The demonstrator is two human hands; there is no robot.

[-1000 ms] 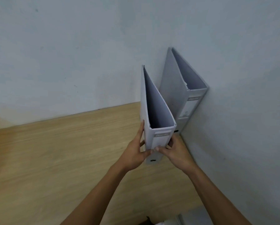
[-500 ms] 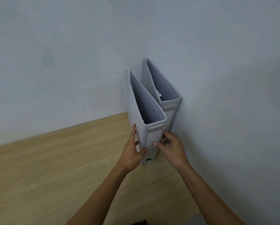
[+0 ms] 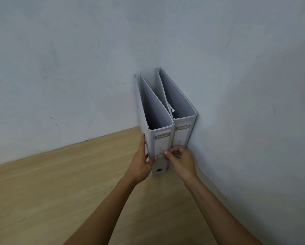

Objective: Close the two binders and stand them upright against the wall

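1. Two grey binders stand upright in the corner where two walls meet, spines facing the camera, side by side and touching.
2. Right binder [image 3: 181,135] sits against the right wall [image 3: 254,121]; its far edge reaches the back wall [image 3: 68,68].
3. Left binder [image 3: 161,144] stands just left of it, covers closed, base on the wooden tabletop [image 3: 59,191].
4. Left hand [image 3: 142,162] is flat against the left binder's left cover, fingers pointing up, thumb hooked onto the spine low down. It grips the binder from the left side.
5. Right hand [image 3: 180,160] has its fingers curled, fingertips pinched at the lower right edge of the left binder's spine, right at the seam between the two binders. It also overlaps the bottom of the right binder's spine; contact there unclear.
6. Spine labels on both are readable only as a pale brand strip; a dark finger hole shows near the bottom of the left spine, between the two hands.
7. Both forearms come in from the bottom edge.
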